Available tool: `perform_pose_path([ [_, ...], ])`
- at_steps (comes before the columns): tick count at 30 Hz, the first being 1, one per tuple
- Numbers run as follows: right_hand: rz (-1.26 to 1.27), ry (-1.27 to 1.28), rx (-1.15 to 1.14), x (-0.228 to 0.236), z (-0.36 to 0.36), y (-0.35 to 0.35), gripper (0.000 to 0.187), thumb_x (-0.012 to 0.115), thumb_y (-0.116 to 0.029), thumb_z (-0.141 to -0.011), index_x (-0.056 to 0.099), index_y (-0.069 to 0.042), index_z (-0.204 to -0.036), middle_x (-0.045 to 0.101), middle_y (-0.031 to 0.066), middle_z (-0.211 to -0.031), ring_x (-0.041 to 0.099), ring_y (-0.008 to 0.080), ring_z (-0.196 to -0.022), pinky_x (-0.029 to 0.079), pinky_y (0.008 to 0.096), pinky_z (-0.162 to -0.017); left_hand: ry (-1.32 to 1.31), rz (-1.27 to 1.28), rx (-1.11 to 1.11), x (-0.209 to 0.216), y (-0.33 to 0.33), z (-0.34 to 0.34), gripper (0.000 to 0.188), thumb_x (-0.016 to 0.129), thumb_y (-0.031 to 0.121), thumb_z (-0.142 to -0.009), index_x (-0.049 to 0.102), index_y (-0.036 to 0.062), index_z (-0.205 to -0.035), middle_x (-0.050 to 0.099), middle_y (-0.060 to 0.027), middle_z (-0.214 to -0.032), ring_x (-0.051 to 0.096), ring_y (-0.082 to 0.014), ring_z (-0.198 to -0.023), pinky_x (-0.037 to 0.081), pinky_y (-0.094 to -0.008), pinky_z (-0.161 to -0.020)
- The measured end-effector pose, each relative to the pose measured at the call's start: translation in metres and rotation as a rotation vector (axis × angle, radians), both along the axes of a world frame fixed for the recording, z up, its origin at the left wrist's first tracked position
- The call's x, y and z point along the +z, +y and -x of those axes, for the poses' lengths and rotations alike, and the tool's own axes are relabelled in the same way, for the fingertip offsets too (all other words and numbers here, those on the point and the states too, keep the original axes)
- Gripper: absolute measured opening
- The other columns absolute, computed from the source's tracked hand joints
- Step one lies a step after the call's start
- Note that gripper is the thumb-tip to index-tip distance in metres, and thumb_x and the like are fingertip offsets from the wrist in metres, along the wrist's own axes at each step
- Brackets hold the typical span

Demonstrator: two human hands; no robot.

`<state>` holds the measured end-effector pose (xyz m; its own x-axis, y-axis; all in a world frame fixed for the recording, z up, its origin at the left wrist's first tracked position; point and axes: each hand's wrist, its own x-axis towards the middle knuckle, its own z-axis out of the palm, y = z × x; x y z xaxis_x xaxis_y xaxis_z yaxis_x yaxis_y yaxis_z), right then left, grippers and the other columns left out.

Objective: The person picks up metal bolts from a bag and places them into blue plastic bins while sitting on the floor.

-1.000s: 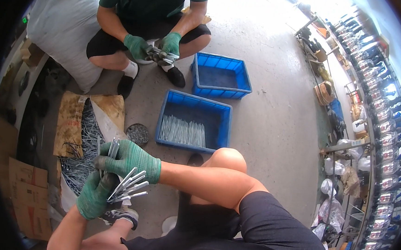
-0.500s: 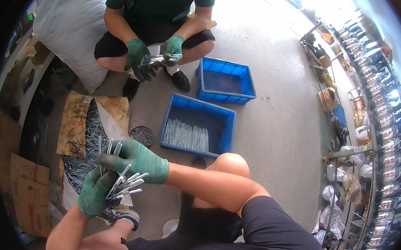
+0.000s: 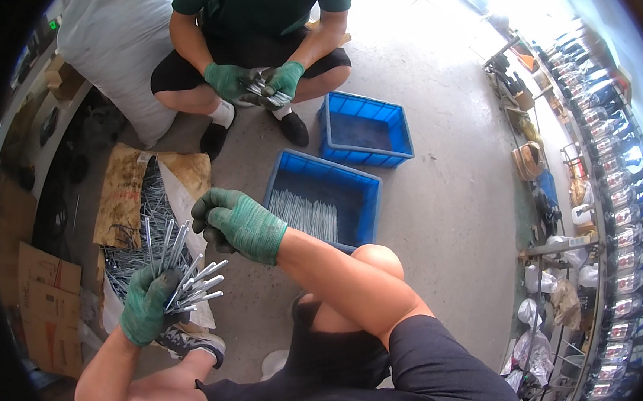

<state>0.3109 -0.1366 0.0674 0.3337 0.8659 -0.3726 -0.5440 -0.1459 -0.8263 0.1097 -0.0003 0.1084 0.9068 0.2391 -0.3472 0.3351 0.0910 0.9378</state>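
Note:
My left hand [image 3: 149,304], in a green glove with darkened fingertips, is closed round a bundle of thin silvery metal rods [image 3: 200,285]. The rods fan out in two groups, some upward past the thumb and others toward the right. Apart from them, my right hand [image 3: 241,225], gloved the same way, is raised between the sack and the near crate with its fingers curled in; no rod shows in it. Below my hands lies an opened sack [image 3: 119,194] full of jumbled metal rods [image 3: 158,215]. A blue crate [image 3: 371,211] holds a row of similar rods [image 3: 305,216].
Opposite me a co-worker [image 3: 260,17] squats, green-gloved hands holding a bunch of rods [image 3: 266,90]. A second blue crate [image 3: 365,156] stands behind the near one. A big white sack [image 3: 116,44] is at the far left, flattened cardboard [image 3: 49,308] at the left, and loaded shelving [image 3: 564,247] along the right.
My right hand has come away from the bundle and moved right and slightly up. My left hand keeps the rods. The co-worker's hands have drawn closer together round their rods.

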Motion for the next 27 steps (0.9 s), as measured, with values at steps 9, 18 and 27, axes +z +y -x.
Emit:
perform_pose_path([
  [9, 0.001, 0.162, -0.136, 0.006, -0.003, 0.004, 0.021, 0.047, -0.004, -0.096, 0.058, -0.003, -0.114, 0.066, 0.0062, -0.095, 0.057, 0.0089, -0.065, 0.043, 0.0246, -0.05, -0.102, -0.2, 0.014, -0.012, 0.009, 0.008, 0.041, 0.054, 0.038, -0.1, 0.066, 0.0019, -0.085, 0.059, 0.0006, -0.067, 0.051, -0.0075, -0.059, 0.04, -0.0263, -0.053],
  [18, 0.014, 0.129, -0.089, -0.004, 0.002, 0.004, 0.021, 0.047, -0.004, -0.098, 0.058, -0.002, -0.116, 0.064, 0.0073, -0.096, 0.056, 0.0101, -0.067, 0.043, 0.0249, -0.051, -0.063, -0.19, 0.016, -0.011, 0.005, 0.007, 0.039, 0.054, 0.037, -0.101, 0.067, 0.0024, -0.086, 0.058, 0.0026, -0.071, 0.049, -0.0065, -0.064, 0.04, -0.0264, -0.057],
  [27, -0.058, 0.006, 0.036, 0.009, -0.004, -0.001, 0.02, 0.055, -0.011, -0.099, 0.062, -0.001, -0.114, 0.064, 0.005, -0.094, 0.056, 0.0088, -0.07, 0.044, 0.0227, -0.055, -0.08, -0.164, 0.016, -0.014, 0.008, 0.006, 0.028, 0.056, 0.028, -0.099, 0.066, 0.0041, -0.089, 0.058, 0.004, -0.073, 0.049, -0.0065, -0.064, 0.04, -0.0262, -0.056],
])
